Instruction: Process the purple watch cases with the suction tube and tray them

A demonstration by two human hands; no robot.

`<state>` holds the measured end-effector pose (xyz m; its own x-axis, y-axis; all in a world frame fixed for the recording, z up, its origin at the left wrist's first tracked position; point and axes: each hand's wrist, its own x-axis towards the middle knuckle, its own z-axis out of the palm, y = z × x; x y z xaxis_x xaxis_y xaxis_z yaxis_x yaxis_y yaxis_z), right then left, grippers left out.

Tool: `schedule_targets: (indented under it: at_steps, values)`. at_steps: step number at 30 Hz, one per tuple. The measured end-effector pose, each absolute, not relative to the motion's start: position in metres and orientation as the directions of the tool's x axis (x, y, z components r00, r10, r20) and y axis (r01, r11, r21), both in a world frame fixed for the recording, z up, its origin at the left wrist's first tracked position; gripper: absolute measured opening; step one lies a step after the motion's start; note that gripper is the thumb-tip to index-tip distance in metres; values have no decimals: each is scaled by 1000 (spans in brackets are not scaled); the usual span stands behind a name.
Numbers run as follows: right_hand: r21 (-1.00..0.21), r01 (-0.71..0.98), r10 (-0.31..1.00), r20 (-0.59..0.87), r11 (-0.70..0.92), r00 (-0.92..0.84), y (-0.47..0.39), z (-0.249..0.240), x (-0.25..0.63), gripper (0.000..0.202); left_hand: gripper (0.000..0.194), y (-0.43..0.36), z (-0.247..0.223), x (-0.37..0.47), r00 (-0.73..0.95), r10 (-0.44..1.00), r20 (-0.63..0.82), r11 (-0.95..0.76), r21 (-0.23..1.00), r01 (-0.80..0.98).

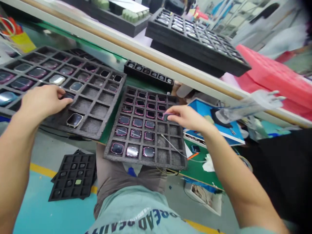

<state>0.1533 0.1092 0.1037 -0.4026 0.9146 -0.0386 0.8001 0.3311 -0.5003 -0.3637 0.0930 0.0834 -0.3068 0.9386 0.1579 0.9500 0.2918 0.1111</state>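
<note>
A dark foam tray [97,128] on the left holds watch cases in some compartments. My left hand [45,100] reaches over it, thumb and fingers closing around a dark watch case partly hidden at the fingertips. Just below that hand lies a silver-rimmed watch case [74,120]. A second foam tray [176,139] sits in front of my body, with pink-rimmed watch cases [137,123] filling its left columns. Over its right side, my right hand [184,116] pinches a dark, pink-edged watch case [166,116]. A white cable [170,143] crosses that tray's lower right compartments.
A raised shelf edge [136,50] runs across the back, carrying a black tray of watch cases [185,45]. Right of the centre tray lie a blue box [231,131] and white tissue [208,164]. More black trays [73,177] are low at the left.
</note>
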Motion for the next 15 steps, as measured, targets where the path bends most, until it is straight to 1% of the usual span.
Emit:
schedule_targets:
  at_steps: [1, 2, 3, 5, 6, 7, 8, 9, 10, 11, 12, 15]
  values:
    - [-507, 814, 927, -71, 284, -368, 102, 86, 164, 15, 61, 97, 88, -364, -352, 924, 152, 338, 110, 935]
    - [-516, 819, 934, -91, 253, -345, 98, 69, 170, 16, 58, 98, 93, -361, -409, 898, 163, 389, 142, 910]
    - [-527, 818, 938, -103, 231, -331, 96, 52, 171, 17, 54, 96, 99, -352, -461, 868, 184, 424, 207, 882]
    - [-546, 811, 942, -108, 210, -317, 96, 29, 168, 18, 46, 81, 111, -316, -493, 826, 274, 368, 400, 839]
    - [-550, 811, 946, -106, 202, -308, 97, 22, 166, 18, 43, 69, 115, -288, -451, 832, 324, 272, 470, 840]
    - [-547, 814, 950, -99, 196, -295, 96, 19, 164, 18, 40, 56, 116, -254, -305, 863, 403, 89, 472, 877]
    - [-538, 821, 957, -87, 189, -278, 94, 19, 164, 20, 34, 42, 113, -216, -131, 892, 432, -90, 453, 887]
    - [-524, 832, 964, -71, 183, -257, 88, 21, 165, 22, 23, 31, 108, -177, 40, 902, 430, -247, 439, 864]
    - [-507, 843, 969, -56, 179, -239, 80, 24, 168, 25, 18, 22, 99, -139, 244, 902, 355, -394, 448, 803]
    - [-490, 854, 973, -45, 177, -228, 69, 27, 171, 28, 19, 18, 88, -104, 408, 877, 254, -480, 474, 738]
    - [-476, 861, 974, -43, 178, -225, 55, 30, 175, 30, 20, 18, 76, -74, 511, 847, 149, -511, 497, 702]
    - [-457, 870, 965, -82, 185, -248, 13, 31, 189, 37, 18, 32, 44, -27, 557, 827, 77, -514, 505, 693]
